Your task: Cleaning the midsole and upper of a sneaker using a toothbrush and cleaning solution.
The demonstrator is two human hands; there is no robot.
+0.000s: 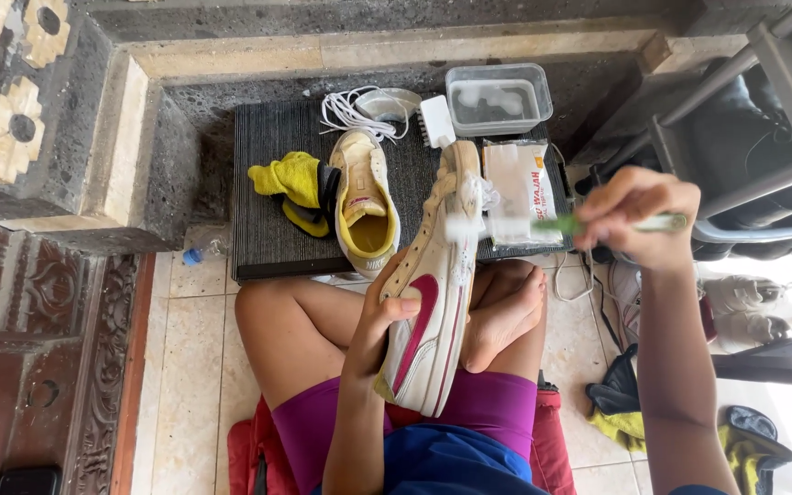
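Two hands work: left hand clamps the white sneaker; right hand pinches a green toothbrush at its far toe.

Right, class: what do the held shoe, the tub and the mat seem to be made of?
Shoe: likely smooth leather or synthetic, slight sheen, stitched panels.
Tub: clear plastic, see-through walls.
Mat: dark ribbed rubber or woven fibre; fine parallel lines, matte.

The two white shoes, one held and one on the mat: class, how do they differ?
The held shoe is tilted on its side in the left hand, foamy near the toe; the shoe on the mat lies flat, opening up, showing a yellow lining. The right hand points a green toothbrush at the held one only.
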